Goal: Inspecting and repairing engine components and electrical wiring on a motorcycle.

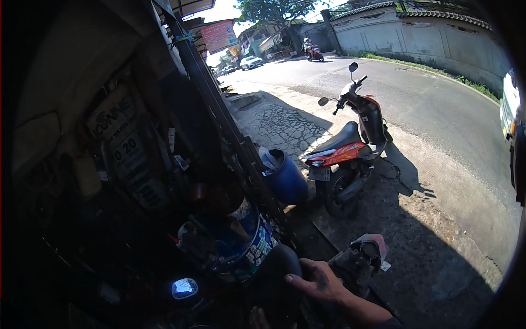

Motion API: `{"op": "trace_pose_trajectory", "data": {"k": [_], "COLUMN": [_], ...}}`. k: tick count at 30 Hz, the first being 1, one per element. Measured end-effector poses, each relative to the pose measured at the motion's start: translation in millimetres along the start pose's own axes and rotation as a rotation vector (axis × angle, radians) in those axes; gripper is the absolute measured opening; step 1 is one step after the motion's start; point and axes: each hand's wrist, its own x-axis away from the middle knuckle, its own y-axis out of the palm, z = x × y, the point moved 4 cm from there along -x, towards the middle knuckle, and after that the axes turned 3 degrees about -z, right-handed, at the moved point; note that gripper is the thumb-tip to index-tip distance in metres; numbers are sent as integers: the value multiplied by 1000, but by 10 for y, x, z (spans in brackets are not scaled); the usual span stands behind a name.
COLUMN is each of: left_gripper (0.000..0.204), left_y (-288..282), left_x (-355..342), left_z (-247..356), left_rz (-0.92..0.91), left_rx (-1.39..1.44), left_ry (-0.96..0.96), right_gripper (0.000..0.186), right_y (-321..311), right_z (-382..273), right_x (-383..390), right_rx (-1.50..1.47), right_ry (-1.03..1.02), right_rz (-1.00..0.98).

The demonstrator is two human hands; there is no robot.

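A dark, smooth, rounded thing that looks like a motorcycle seat (281, 263) stands on end in front of me at the lower middle. My right hand (320, 282) grips its right side, thumb lying across the edge and the other fingers mostly out of sight behind. At the bottom edge, a few fingers of my left hand (256, 318) show in deep shadow against the seat's left side; the rest of that hand is hidden. Just right of the seat is the rear of a motorcycle with a red and clear tail light (373, 247).
A blue bucket (257, 244) with stickers and mixed items stands left of the seat. Beyond it are a blue barrel (287, 181) and a parked red-black scooter (345, 145). A small mirror (184, 288) catches light at lower left. The road (438, 104) carries a rider and cars.
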Motion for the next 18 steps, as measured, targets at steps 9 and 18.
{"op": "trace_pose_trajectory", "data": {"k": [9, 18], "left_gripper": [86, 78], "left_y": [-409, -553], "left_x": [-55, 8], "left_z": [-44, -429], "left_rz": [162, 239], "left_rx": [57, 59], "left_ry": [-34, -91], "right_gripper": [44, 58], "right_y": [369, 591], "right_z": [-225, 2557], "right_x": [-197, 58], "right_rx": [-206, 184], "right_ry": [-210, 396], "right_rz": [-182, 172]}}
